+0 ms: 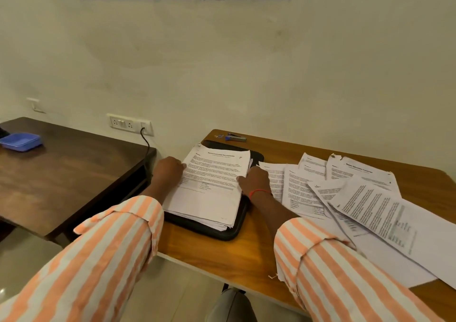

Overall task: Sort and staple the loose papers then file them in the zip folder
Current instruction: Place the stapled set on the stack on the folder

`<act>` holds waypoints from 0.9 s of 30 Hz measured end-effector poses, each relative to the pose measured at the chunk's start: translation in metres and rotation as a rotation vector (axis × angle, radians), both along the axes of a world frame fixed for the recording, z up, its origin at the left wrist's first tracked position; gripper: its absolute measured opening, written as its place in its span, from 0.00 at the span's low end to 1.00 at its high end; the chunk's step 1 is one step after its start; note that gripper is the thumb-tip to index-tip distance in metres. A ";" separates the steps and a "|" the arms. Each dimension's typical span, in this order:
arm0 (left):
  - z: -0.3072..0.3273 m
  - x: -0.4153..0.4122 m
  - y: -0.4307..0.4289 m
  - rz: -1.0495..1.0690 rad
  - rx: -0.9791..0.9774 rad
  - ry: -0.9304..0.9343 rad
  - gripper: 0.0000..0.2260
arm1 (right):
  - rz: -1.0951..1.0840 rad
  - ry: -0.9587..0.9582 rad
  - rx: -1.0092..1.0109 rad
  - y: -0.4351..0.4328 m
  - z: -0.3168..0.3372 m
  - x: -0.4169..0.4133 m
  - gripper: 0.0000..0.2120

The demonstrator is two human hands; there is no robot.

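a cream wall (222, 62) backs two tables. far left, a blue tray (21, 141) sits on the dark table (61, 173), out of your way. on the wooden desk (222, 260) your left hand (169, 168) meets the left edge of the stack of papers (209, 186), which lies on the black zip folder (222, 233). the stapler (235, 137) lies beyond the folder, a reach over the stack. your right hand (254, 180) is at the right edge, thumb on the top sheet. i cannot tell whether either hand pinches the sheets or only presses them. this looks like squaring up: push both edges in evenly so the ragged near corners align before stapling. further right, loose papers (357, 205) fan out overlapping, your right sleeve (333, 272) over some; lift it, don't drag them
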State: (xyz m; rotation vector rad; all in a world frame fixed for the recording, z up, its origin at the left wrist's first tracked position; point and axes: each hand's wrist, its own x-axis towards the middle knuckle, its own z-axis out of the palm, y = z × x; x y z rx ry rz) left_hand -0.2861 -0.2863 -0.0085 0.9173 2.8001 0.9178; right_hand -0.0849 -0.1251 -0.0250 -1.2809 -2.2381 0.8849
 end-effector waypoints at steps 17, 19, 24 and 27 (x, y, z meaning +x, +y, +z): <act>-0.014 -0.012 0.019 -0.044 -0.058 0.036 0.10 | -0.083 0.031 -0.096 0.002 -0.003 -0.004 0.17; -0.012 -0.007 0.019 -0.042 -0.103 0.076 0.11 | -0.066 0.024 -0.097 0.004 -0.004 -0.002 0.18; -0.006 0.021 0.022 0.016 -0.208 0.263 0.16 | -0.062 0.012 0.015 0.007 0.000 0.012 0.15; -0.004 0.047 0.033 -0.045 -0.140 0.351 0.18 | -0.069 -0.049 0.138 0.011 0.008 0.035 0.15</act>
